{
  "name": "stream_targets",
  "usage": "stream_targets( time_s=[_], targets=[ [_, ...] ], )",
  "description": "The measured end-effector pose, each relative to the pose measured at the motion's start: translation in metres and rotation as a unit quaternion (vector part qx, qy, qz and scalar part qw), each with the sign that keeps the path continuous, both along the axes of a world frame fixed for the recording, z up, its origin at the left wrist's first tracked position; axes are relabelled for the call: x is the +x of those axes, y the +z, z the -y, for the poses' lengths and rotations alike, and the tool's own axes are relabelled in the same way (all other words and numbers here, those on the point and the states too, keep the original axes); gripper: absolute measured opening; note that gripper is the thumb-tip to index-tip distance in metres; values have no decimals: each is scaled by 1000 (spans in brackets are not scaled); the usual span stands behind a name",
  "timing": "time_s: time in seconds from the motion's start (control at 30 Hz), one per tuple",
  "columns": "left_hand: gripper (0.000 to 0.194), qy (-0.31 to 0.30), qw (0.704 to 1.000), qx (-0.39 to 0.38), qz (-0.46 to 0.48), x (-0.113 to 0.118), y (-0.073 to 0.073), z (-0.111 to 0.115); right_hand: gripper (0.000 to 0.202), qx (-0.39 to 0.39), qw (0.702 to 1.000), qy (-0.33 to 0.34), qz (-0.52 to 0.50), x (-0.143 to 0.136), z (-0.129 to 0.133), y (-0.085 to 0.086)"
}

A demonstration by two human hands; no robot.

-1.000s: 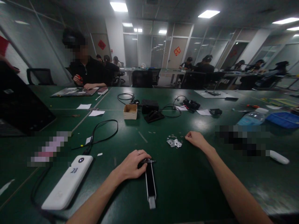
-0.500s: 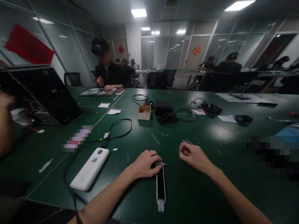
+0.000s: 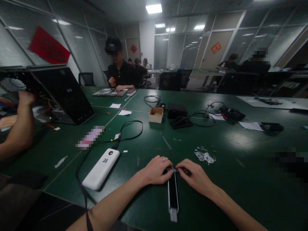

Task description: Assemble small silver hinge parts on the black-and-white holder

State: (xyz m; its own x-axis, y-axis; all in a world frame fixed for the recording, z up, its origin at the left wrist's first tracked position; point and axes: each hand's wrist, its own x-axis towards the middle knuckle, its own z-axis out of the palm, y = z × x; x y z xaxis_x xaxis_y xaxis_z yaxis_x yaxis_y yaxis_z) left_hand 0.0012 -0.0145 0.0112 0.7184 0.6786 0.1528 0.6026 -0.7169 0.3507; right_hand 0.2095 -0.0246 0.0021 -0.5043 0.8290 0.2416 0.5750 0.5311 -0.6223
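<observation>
A long, narrow black part with silver edges (image 3: 173, 194) lies on the green table, its grey tab end toward me. My left hand (image 3: 157, 170) is closed on the far end of it, thumb and fingers at a small metal crosspiece (image 3: 172, 169). From the right, my right hand (image 3: 193, 175) is closed in a pinch against the same end. Whatever sits between its fingertips is too small to make out. Just beyond that hand lie flat metal plates (image 3: 205, 157) with several small rings (image 3: 203, 148) around them.
On the left lies a white power bank (image 3: 101, 169) marked 28, with a black cable. A small open box (image 3: 156, 115) and black devices (image 3: 177, 111) stand farther back. At the left, another person's arm (image 3: 22, 128) reaches into a computer case (image 3: 64, 93). Someone sits across the table.
My right hand has moved left to the far end of the black part, uncovering the metal plates. My left hand remains there. The view has turned slightly left.
</observation>
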Motion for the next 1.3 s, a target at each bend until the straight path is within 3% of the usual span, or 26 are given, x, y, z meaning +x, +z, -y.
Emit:
stream_targets(
  time_s=[0.43, 0.67, 0.9, 1.3],
  targets=[
    [17, -5, 1000, -6, 4, -2, 0, 0, 19, -71, 995, 67, 36, 13, -6, -2],
    [18, -10, 1000, -4, 8, -2, -1, -1, 17, -46, 996, 71, 25, 12, -4, 0],
    [17, -9, 1000, 1, 9, -2, -1, 0, 19, -21, 999, 39, 4, 4, -1, -11],
    [15, -3, 1000, -3, 19, -1, -4, -3, 14, 38, 998, 55, -2, 0, 0, -4]
  ],
)
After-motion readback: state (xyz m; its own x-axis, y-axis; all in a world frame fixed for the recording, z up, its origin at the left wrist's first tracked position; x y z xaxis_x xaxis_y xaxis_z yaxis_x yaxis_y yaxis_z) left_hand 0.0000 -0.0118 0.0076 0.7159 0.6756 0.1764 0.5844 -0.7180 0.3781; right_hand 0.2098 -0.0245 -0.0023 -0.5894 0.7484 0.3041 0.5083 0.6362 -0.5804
